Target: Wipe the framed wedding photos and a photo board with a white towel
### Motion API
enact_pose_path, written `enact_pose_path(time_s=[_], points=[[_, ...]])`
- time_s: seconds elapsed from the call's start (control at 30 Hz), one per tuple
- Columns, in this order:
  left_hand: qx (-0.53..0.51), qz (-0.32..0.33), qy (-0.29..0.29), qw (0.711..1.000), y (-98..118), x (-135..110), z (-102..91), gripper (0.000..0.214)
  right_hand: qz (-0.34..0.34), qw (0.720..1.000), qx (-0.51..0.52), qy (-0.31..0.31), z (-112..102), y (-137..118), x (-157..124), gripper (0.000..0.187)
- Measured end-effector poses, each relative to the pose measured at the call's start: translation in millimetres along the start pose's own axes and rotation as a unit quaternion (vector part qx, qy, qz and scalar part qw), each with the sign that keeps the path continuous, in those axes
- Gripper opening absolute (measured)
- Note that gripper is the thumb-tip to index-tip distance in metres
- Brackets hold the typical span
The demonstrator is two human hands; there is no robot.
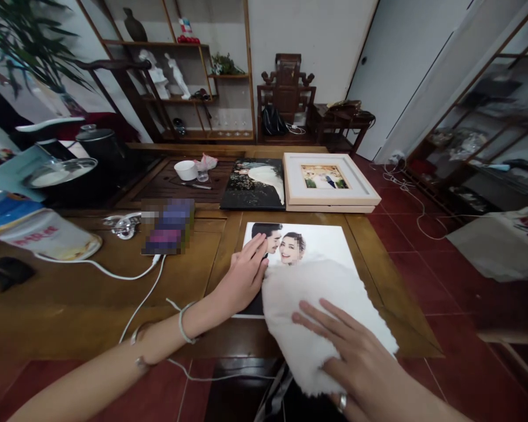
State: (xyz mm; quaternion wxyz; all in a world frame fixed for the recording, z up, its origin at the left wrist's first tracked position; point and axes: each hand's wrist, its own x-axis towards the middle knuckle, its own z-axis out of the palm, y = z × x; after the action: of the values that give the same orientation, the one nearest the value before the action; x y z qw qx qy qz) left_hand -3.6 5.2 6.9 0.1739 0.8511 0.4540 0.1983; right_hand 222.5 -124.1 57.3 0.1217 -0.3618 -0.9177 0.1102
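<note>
A large wedding photo print lies flat on the wooden table in front of me. A white fluffy cloth covers most of its lower part. My right hand rests flat on the cloth near its front edge, fingers spread. My left hand lies flat on the photo's left edge, fingers stretched out and touching the cloth's left side.
Behind the print lie a dark photo album and a white-framed picture. A phone with a white charging cable sits to the left, beside a plastic bag. Pots, a white bowl and shelves stand farther back.
</note>
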Motion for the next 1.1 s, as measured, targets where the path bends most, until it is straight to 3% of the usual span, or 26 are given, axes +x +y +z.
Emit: enact_pose_path(time_s=[0.13, 0.3, 0.4, 0.53, 0.73, 0.83, 0.97, 1.1], points=[[-0.01, 0.006, 0.016, 1.0, -3, 1, 2.3, 0.046, 0.026, 0.999, -0.023, 0.04, -6, 38, 18, 0.023], [-0.009, -0.005, 0.007, 1.0, -2, 3, 2.7, 0.046, 0.086, 0.99, -0.075, 0.081, -11, 97, 60, 0.024], [-0.013, -0.006, 0.001, 1.0, -2, 3, 2.4, 0.047, 0.101, 0.987, -0.081, 0.093, -8, 111, 77, 0.025], [-0.029, -0.014, 0.004, 0.999, -2, 3, 2.3, 0.048, 0.072, 0.991, -0.063, 0.089, 1, 94, 74, 0.021], [-0.048, -0.01, -0.006, 0.999, -3, 2, -0.7, 0.053, 0.023, 0.999, 0.008, 0.022, 16, 20, 30, 0.016], [-0.06, -0.002, -0.011, 0.998, -4, 1, -2.1, 0.057, -0.001, 1.0, 0.031, 0.001, 18, -3, 16, 0.009], [-0.056, 0.011, 0.004, 0.998, -5, 0, -0.2, 0.057, 0.0, 1.0, 0.026, -0.012, 12, 7, 16, 0.015], [-0.04, 0.009, 0.02, 0.999, -5, 2, 3.5, 0.049, 0.039, 0.999, -0.003, 0.032, 4, 47, 39, 0.025]])
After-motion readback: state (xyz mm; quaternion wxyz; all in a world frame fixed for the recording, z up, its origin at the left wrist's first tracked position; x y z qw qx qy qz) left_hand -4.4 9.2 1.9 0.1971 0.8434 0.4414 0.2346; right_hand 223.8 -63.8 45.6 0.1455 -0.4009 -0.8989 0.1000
